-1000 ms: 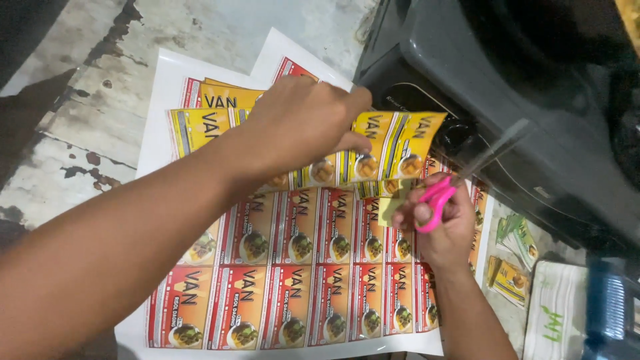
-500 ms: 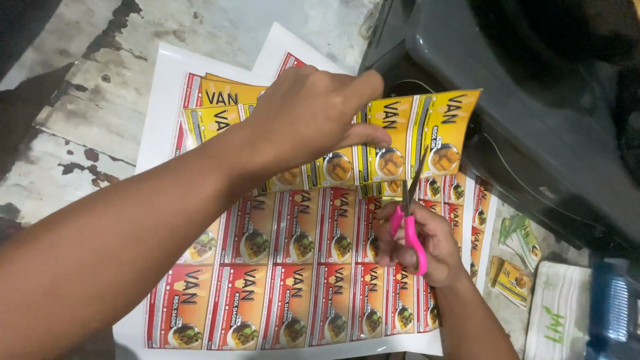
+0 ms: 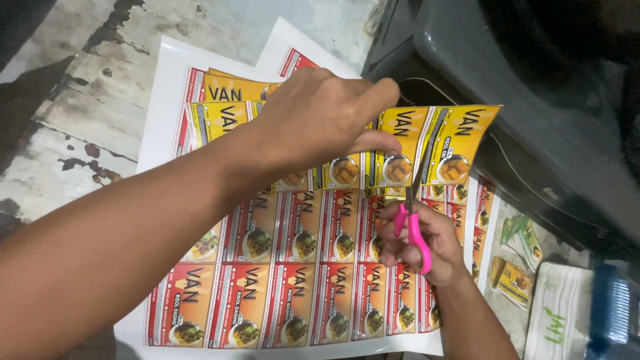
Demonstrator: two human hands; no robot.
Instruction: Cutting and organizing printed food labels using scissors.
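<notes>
While the left hand (image 3: 320, 120) pinches a yellow label strip (image 3: 413, 143) from above, thumb under and fingers over it, the strip's long axis runs left-right across the view, its free end sticking out right past the grip and curling up a bit. Right hand (image 3: 427, 243) is closed through the pink-handled scissors (image 3: 412, 213), handles low, blades pointing up and slightly away, roughly crosswise to the strip. Blades meet the strip's lower edge between the last 2 labels, just right of the left thumb; blade tips are hard to make out, likely partly open. Strip is held lifted above a red label sheet (image 3: 287, 267) lying flat on the worn concrete floor (image 3: 73, 80), more white sheet edges under it. Dark plastic bin (image 3: 533, 100) sits just beyond the strip at upper right. Small cut labels (image 3: 513, 280) lie right of the sheet, near the right wrist.
</notes>
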